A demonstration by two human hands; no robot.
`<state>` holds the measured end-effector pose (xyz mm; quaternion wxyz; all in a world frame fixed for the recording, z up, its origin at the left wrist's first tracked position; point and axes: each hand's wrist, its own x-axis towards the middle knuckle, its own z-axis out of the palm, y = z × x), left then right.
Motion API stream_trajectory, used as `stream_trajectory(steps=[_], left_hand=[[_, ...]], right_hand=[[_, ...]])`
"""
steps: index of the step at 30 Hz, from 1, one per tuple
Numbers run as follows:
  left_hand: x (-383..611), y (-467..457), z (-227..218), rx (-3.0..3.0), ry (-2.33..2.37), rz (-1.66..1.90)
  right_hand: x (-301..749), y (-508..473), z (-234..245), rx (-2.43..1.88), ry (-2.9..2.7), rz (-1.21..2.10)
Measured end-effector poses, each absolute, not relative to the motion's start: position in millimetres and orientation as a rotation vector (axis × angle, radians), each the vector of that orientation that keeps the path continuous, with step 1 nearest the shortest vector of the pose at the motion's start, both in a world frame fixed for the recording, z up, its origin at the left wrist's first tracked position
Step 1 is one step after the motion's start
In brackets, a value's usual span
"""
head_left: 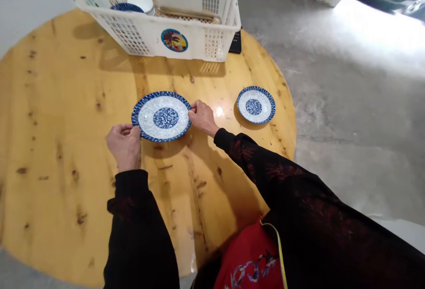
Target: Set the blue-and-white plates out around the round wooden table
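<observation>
A large blue-and-white patterned plate [148, 114] is in the middle of the view, at the wooden table's centre. My left hand [125, 144] pinches its rim at the lower left. On the opposite side, my right hand [203, 116] has thumb and fingers closed on the right rim. Whether the plate rests on the tabletop or is slightly raised I cannot tell. A smaller plate [254, 106] with the same blue pattern lies to the right, apart from both hands.
A white plastic crate [192, 39] stands at the table's back, holding white bowls [141, 2], a blue-rimmed dish [126, 7] and a woven rack-like item [187, 14]. A black object [235, 43] pokes out behind its right corner. The round wooden table [59, 183] ends at concrete floor [348, 147] on the right.
</observation>
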<state>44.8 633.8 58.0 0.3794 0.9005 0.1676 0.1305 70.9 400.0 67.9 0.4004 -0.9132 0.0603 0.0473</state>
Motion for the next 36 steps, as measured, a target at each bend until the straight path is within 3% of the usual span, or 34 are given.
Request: stream_trajectory(steps=[8,18,36], left_hand=[[-63.9,588.3,100.0,2.112,0.3,0.282],[-190.0,534.7,63.6,2.022,0.538,-0.072],[-200.2,551.7,35.5,2.089,0.61,0.006]], right_hand=[[-31.0,359.6,92.8,-2.074,0.158,0.021],[-162.0,310.6,58.1,-2.036,0.297,0.199],[-174.3,327.6,45.5,-2.016,0.265,0.269]])
